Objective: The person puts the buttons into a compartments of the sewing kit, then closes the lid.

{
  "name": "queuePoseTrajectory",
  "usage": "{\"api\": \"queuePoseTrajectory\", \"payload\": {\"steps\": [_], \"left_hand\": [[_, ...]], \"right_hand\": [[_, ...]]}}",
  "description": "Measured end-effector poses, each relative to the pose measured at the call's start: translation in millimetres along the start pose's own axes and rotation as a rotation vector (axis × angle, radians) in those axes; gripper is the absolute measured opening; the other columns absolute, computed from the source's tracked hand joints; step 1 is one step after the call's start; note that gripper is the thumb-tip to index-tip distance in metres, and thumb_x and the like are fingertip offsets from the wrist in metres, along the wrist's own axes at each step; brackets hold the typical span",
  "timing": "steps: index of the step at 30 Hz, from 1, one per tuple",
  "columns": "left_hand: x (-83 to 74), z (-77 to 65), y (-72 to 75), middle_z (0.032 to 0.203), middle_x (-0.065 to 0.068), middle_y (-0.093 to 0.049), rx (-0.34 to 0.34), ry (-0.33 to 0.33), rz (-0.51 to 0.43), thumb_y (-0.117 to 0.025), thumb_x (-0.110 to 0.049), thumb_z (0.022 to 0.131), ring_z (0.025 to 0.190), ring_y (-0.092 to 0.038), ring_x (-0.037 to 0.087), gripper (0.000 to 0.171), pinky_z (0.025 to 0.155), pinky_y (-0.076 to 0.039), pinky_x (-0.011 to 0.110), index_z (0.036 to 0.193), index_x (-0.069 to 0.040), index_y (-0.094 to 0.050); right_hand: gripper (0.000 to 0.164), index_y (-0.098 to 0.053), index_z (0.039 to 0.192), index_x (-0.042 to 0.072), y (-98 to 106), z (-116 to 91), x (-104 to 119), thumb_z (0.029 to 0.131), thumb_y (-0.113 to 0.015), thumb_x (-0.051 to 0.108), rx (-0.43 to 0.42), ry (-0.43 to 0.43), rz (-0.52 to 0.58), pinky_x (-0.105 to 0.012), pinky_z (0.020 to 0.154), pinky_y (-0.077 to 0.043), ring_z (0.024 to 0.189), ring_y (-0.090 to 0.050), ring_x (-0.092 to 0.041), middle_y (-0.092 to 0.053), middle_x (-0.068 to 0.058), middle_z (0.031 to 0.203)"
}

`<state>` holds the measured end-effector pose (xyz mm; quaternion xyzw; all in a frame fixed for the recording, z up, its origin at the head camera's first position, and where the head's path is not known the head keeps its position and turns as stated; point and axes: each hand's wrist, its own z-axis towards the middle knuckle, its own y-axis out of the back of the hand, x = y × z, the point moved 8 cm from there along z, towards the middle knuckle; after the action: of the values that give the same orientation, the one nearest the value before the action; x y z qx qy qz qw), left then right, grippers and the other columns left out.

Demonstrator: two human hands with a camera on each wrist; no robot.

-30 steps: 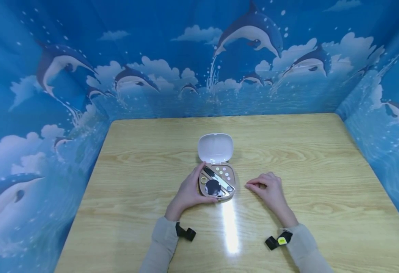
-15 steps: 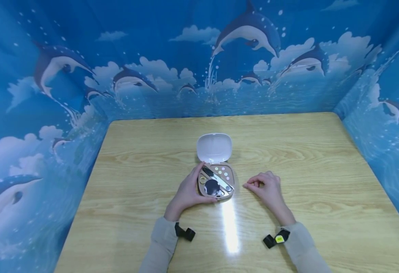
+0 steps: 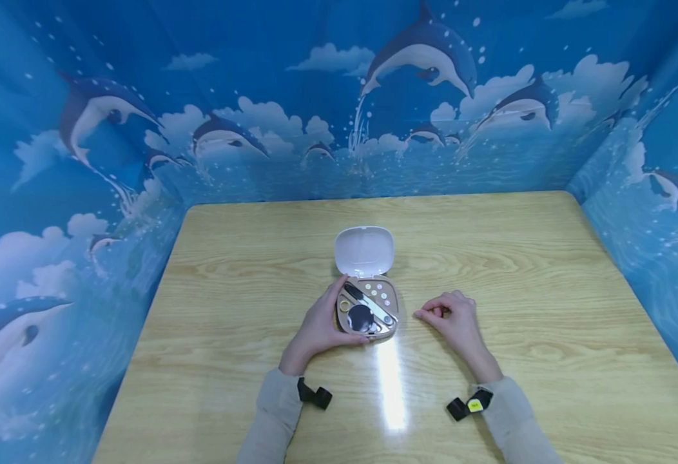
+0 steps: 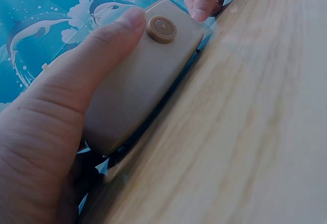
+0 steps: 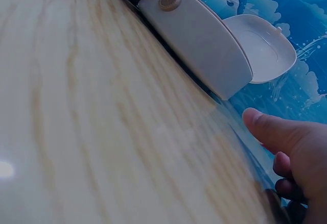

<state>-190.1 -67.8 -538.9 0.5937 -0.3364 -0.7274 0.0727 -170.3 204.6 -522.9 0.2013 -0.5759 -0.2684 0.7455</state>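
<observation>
My left hand (image 3: pixel 318 322) grips the left side of an open sewing kit box (image 3: pixel 398 293) on the table, thumb along its front edge. In the left wrist view the thumb lies beside the brown button-shaped catch (image 4: pixel 162 29). Inside are a long black-and-silver tool (image 3: pixel 370 304) lying diagonally, a dark round disc (image 3: pixel 361 318), a yellow ring (image 3: pixel 345 306) and several small pale round pieces (image 3: pixel 384 296). The white lid (image 3: pixel 365 251) stands raised behind. Just right of the box, my right hand (image 3: pixel 454 320) holds thumb and forefinger together; I cannot tell whether something tiny is between them.
The wood-patterned table (image 3: pixel 246 258) reaches back to a blue dolphin-print curtain (image 3: pixel 292 154), which also rises at both sides. A bright light reflection (image 3: pixel 392 386) lies on the tabletop in front of the box. Each wrist wears a black camera (image 3: pixel 323 397).
The right hand has barely moved, staying beside the box with its fingertips together. The left hand keeps its grip on the box, and the head view has shifted slightly.
</observation>
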Motion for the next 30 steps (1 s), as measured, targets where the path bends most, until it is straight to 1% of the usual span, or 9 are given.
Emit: {"api": "queuePoseTrajectory", "payload": {"steps": [7, 13, 16, 22, 30], "left_hand": [[1.6, -0.8, -0.1, 0.161, -0.001, -0.027, 0.005, 0.022, 0.000, -0.093, -0.059, 0.051, 0.144, -0.032, 0.025, 0.136, 0.115, -0.029, 0.053, 0.158, -0.040, -0.011], [3.5, -0.6, -0.8, 0.162, -0.001, -0.026, 0.005, 0.038, -0.001, -0.092, -0.059, 0.051, 0.144, -0.032, 0.027, 0.135, 0.114, -0.030, 0.054, 0.158, -0.041, -0.011], [3.7, -0.6, -0.8, 0.162, -0.001, -0.026, 0.004, 0.040, -0.007, -0.093, -0.058, 0.051, 0.144, -0.032, 0.028, 0.135, 0.114, -0.030, 0.055, 0.158, -0.040, -0.012], [4.3, -0.6, -0.5, 0.162, -0.001, -0.026, 0.002, 0.042, -0.009, -0.092, -0.060, 0.051, 0.144, -0.032, 0.027, 0.135, 0.113, -0.030, 0.055, 0.157, -0.042, -0.011], [3.3, 0.0, -0.6, 0.162, -0.001, -0.026, -0.001, 0.035, -0.015, -0.092, -0.060, 0.050, 0.144, -0.032, 0.028, 0.135, 0.113, -0.031, 0.056, 0.157, -0.042, -0.012]], "right_hand": [[0.018, -0.073, 0.078, 0.016, -0.6, 1.0, 5.9, 0.073, -0.089, 0.022, -0.002, -0.031, 0.042, -0.032, 0.078, -0.031, 0.072, -0.046, -0.015, -0.055, 0.006, 0.067], [0.016, -0.073, 0.078, 0.015, -1.7, 5.7, 14.9, 0.074, -0.088, 0.018, -0.028, -0.012, 0.058, -0.023, 0.067, -0.036, 0.071, -0.047, -0.013, -0.056, 0.005, 0.068], [0.016, -0.073, 0.078, 0.014, -1.4, 9.2, 20.0, 0.074, -0.088, 0.017, -0.040, -0.004, 0.086, -0.021, 0.065, -0.037, 0.071, -0.048, -0.013, -0.056, 0.004, 0.069], [0.016, -0.074, 0.080, 0.013, -2.8, 16.3, 30.0, 0.074, -0.088, 0.017, -0.047, -0.001, 0.144, -0.021, 0.064, -0.040, 0.071, -0.049, -0.015, -0.057, 0.003, 0.070], [0.016, -0.074, 0.081, 0.013, -10.4, 22.2, 38.3, 0.074, -0.088, 0.017, -0.040, -0.039, 0.194, -0.022, 0.066, -0.042, 0.074, -0.051, -0.016, -0.059, 0.001, 0.072]]}}
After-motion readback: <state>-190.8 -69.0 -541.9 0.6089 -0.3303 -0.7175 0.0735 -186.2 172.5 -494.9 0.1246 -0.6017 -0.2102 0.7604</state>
